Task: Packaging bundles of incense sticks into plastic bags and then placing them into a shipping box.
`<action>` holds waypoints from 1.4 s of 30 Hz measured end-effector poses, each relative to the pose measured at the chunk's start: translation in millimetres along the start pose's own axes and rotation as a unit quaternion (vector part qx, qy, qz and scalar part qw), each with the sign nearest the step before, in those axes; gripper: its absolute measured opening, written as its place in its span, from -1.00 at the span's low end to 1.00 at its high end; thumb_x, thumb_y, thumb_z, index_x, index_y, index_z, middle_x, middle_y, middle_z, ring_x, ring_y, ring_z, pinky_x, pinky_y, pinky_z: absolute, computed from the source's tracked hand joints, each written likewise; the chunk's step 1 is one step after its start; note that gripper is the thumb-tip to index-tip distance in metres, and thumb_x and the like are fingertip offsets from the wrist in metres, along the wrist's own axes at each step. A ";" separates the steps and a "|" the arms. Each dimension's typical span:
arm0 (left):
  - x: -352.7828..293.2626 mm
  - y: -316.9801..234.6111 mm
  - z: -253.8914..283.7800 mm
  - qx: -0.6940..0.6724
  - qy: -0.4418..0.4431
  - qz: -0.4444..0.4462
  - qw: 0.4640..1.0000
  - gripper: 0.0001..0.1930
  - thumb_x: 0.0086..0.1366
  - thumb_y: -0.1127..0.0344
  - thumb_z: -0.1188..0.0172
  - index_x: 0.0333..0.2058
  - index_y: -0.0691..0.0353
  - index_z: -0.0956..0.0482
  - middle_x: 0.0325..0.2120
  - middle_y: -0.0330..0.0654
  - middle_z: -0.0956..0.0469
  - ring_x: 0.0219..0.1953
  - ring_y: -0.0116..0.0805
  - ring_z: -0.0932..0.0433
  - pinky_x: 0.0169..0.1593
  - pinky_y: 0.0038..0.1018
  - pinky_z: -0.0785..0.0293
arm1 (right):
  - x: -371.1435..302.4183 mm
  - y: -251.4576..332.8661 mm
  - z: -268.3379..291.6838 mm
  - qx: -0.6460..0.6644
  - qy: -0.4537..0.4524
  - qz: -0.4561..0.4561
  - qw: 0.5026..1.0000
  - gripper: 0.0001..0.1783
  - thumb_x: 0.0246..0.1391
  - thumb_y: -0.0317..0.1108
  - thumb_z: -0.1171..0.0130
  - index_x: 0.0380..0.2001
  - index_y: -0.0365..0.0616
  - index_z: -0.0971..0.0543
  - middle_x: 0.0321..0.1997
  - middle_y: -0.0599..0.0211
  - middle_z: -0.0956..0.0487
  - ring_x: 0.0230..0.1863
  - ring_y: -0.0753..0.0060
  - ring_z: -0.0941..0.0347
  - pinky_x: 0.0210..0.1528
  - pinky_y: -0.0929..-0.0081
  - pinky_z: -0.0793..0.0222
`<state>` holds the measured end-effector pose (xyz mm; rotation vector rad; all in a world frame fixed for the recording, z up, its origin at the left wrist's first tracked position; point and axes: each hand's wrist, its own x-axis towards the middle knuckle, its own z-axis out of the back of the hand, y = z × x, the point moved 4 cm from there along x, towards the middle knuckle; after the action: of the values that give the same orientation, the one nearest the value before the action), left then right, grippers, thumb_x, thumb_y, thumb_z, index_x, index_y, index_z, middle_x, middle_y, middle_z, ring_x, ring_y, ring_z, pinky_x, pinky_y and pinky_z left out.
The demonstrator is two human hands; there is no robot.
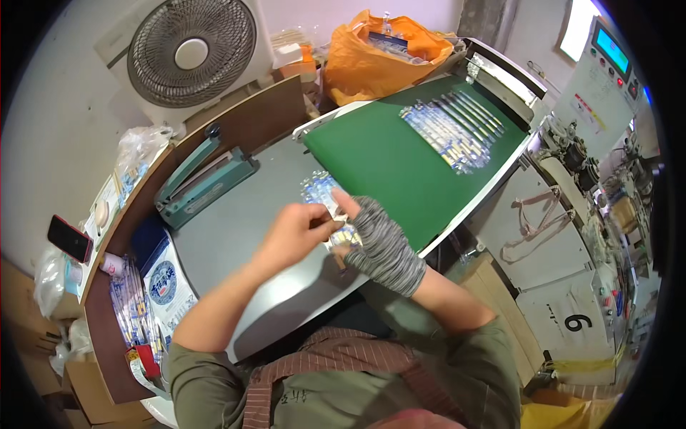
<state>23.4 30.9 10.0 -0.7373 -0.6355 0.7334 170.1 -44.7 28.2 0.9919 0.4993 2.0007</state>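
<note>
A bundle of slim, clear-wrapped sticks [319,187] with blue, white and yellowish print sits in front of me, where the grey tabletop meets the green belt. Around its right side curls my right hand [382,243], in a grey knitted fingerless glove, with the thumb along the top. My left hand [296,232] is bare and closed in a pinch against the bundle's near part. Whatever lies between its fingertips is too small to make out. More such wrapped sticks [446,136] lie side by side on the green belt [379,161], several spaced apart at the far end.
A teal hand-lever bag sealer [207,186] stands left on the grey tabletop [243,229]. Printed bags [168,275] and more sticks [128,300] lie beside it. An orange bag [357,64] and a fan [191,53] are behind. A machine with a screen [612,50] stands right.
</note>
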 end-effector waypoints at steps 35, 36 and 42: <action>2.2 -11.0 -34.6 -0.526 -0.328 0.060 0.782 -0.21 0.19 0.15 -0.31 0.25 0.19 -0.01 0.17 -0.10 -0.21 0.18 -0.31 -0.26 0.18 -0.41 -0.26 | 82.0 -57.6 -47.3 0.156 0.123 -0.020 0.980 -0.36 -0.16 -0.26 -0.28 0.04 -0.17 -0.36 -0.15 0.15 -0.53 -0.10 0.19 -0.46 0.03 0.36 -0.34; -14.4 -21.0 -10.4 -0.481 -0.349 -0.012 0.804 -0.10 0.13 0.16 -0.36 0.29 0.19 0.06 0.21 -0.08 -0.16 0.18 -0.28 -0.26 0.18 -0.43 -0.26 | 82.4 -42.7 -60.6 0.319 0.031 -0.066 0.945 -0.47 -0.08 -0.31 -0.27 0.00 -0.18 -0.39 -0.17 0.23 -0.53 -0.12 0.28 -0.45 0.01 0.39 -0.35; -128.0 19.5 55.7 -0.169 -0.301 -0.073 0.936 0.43 -0.23 0.02 -0.58 0.35 0.17 0.46 0.34 0.04 0.12 0.25 -0.13 -0.18 0.20 -0.33 -0.25 | 67.6 0.9 -158.4 0.461 0.032 -0.082 0.883 -0.27 -0.19 -0.34 -0.46 0.08 -0.15 -0.35 -0.01 0.31 -0.50 -0.05 0.42 -0.46 -0.02 0.42 -0.41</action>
<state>-98.9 -37.6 -4.7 -0.7680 -1.3873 0.7208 20.8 11.5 -36.4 1.3592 1.6074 1.6129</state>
